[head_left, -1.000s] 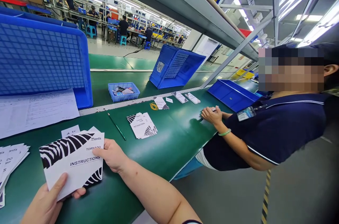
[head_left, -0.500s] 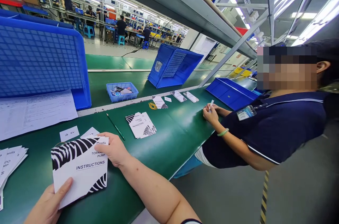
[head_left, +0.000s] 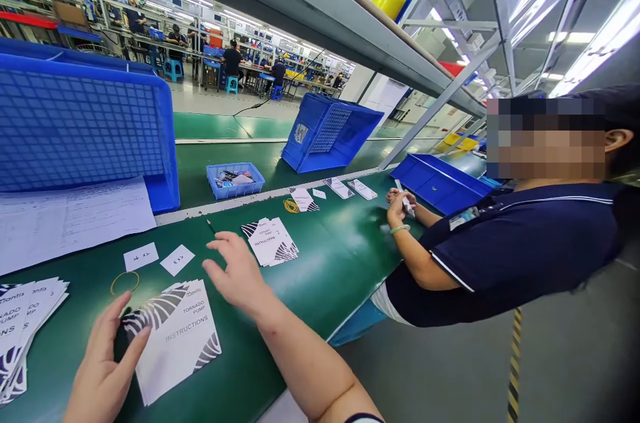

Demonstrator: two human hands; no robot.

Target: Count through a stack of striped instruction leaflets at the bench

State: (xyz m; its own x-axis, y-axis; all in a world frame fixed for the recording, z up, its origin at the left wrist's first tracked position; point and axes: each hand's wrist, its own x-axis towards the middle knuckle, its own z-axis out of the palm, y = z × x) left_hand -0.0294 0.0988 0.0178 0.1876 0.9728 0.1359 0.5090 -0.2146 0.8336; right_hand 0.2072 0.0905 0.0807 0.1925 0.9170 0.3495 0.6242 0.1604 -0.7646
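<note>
A stack of white instruction booklets (head_left: pixel 175 343) with black zebra stripes lies on the green bench. At its left edge my left hand (head_left: pixel 107 356) is open, thumb and fingers apart. My right hand (head_left: pixel 237 270) hovers open and holds nothing, between that stack and a second booklet pile (head_left: pixel 273 241). Behind the near stack are a yellow rubber band (head_left: pixel 125 283) and two small marked cards, one on the left (head_left: pixel 141 256) and one on the right (head_left: pixel 177 260). The pencil (head_left: pixel 211 227) is partly hidden by my right hand.
More booklets (head_left: pixel 30 323) lie at the left, below a printed sheet (head_left: pixel 75 220). A large blue crate (head_left: pixel 85 123), a small blue basket (head_left: pixel 235 182) and a tilted blue crate (head_left: pixel 310 133) stand behind. On the right, a person (head_left: pixel 520 243) holds a small item.
The booklet stack, held in both my hands before, now lies on the bench. Both hands have let go, and my right hand has moved right. The rubber band and both cards show more fully.
</note>
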